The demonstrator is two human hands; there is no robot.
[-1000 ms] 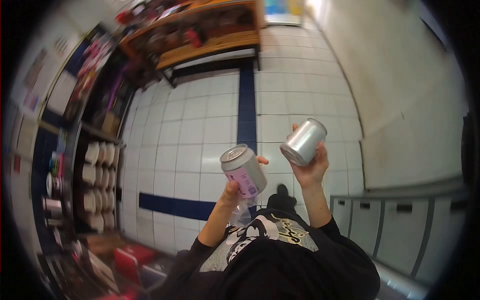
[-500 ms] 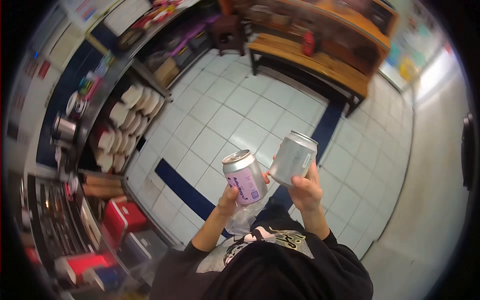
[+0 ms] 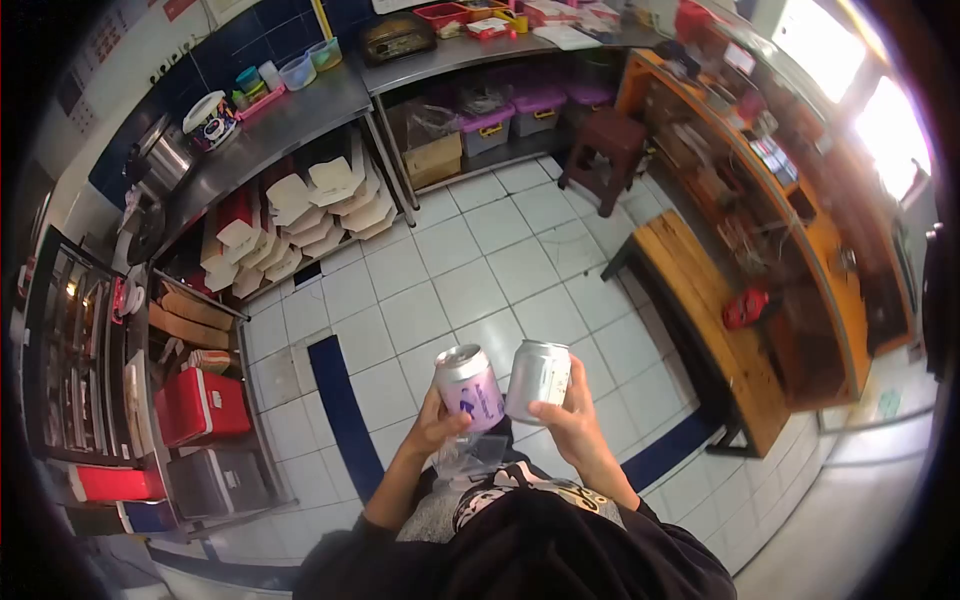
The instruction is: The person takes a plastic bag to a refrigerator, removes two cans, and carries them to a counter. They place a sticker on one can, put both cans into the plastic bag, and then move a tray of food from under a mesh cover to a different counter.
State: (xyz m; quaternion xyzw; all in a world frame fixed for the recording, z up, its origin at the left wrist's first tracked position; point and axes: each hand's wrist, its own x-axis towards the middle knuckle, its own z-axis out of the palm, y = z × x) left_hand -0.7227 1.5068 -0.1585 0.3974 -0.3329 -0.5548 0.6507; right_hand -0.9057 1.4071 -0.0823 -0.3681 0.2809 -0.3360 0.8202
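My left hand [image 3: 433, 428] is wrapped round a silver drink can with a purple label [image 3: 476, 395], its thumb across the front. My right hand [image 3: 572, 413] grips a plain silver can [image 3: 532, 385] that has a small pale sticker on its right side. Both cans are held in front of my body, roughly upright and side by side, the left one tilted a little. Below the left can hangs a piece of clear plastic [image 3: 470, 456]; what holds it is hidden.
A wooden bench [image 3: 715, 335] stands at the right with a red item [image 3: 746, 308] on it. Beyond is a brown stool [image 3: 604, 150]. Along the left run a steel counter [image 3: 285, 120], stacked white boxes [image 3: 340, 185], a red cool box [image 3: 203, 405] and a grey one [image 3: 222, 480].
My view has turned left, bringing the counter and shelves more fully into sight. Both cans stay in my hands, now closer to upright and lower relative to the room.
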